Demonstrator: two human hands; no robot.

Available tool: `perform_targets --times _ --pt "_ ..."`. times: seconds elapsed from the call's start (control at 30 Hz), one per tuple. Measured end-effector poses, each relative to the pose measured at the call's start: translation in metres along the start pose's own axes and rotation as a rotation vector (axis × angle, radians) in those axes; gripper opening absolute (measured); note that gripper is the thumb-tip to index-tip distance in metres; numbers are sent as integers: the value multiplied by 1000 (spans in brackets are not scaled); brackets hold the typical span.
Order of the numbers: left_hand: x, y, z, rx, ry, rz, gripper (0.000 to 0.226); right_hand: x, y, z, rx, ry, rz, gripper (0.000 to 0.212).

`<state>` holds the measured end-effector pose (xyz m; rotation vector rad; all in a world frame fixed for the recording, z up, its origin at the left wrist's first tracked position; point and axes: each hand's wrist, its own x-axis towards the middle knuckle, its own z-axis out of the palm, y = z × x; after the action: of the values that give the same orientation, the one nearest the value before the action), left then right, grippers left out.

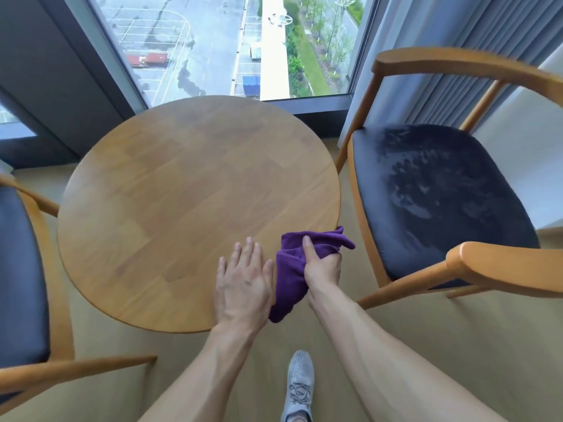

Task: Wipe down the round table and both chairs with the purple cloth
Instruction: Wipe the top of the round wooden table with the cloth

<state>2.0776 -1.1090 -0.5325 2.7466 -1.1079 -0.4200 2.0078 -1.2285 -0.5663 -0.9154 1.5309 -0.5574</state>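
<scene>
Two bare forearms reached in from the bottom of the frame, above a grey sneaker (300,388) on the floor, toward the near edge of a round wooden table (182,193) by a high window (231,41). At lower centre, the left hand (243,281) lay flat with fingers straight on the tabletop, while the right hand (323,266) gripped a bunched purple cloth (289,278), thumb pressed on top, at the table's lower right rim; one end of the cloth hung over the edge. The chair on the right (441,202) showed streaky marks across its dark seat, possibly damp from wiping; the chair on the left (21,269) was only partly in view. The table appeared to be the step in hand. The next move would likely call for spreading the cloth flat and sweeping it across the top toward the window.
</scene>
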Motion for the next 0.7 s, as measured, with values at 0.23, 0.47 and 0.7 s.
perform_targets --times 0.23,0.47,0.7 --pt "-5 9 -9 47 24 21 73 76 -65 -1 -321 19 -134 60" --pt "-4 10 -3 41 212 57 56 132 -123 20 -588 -13 -288 65" --pt "44 20 -16 127 197 49 43 173 -179 57 -754 -135 -402 65"
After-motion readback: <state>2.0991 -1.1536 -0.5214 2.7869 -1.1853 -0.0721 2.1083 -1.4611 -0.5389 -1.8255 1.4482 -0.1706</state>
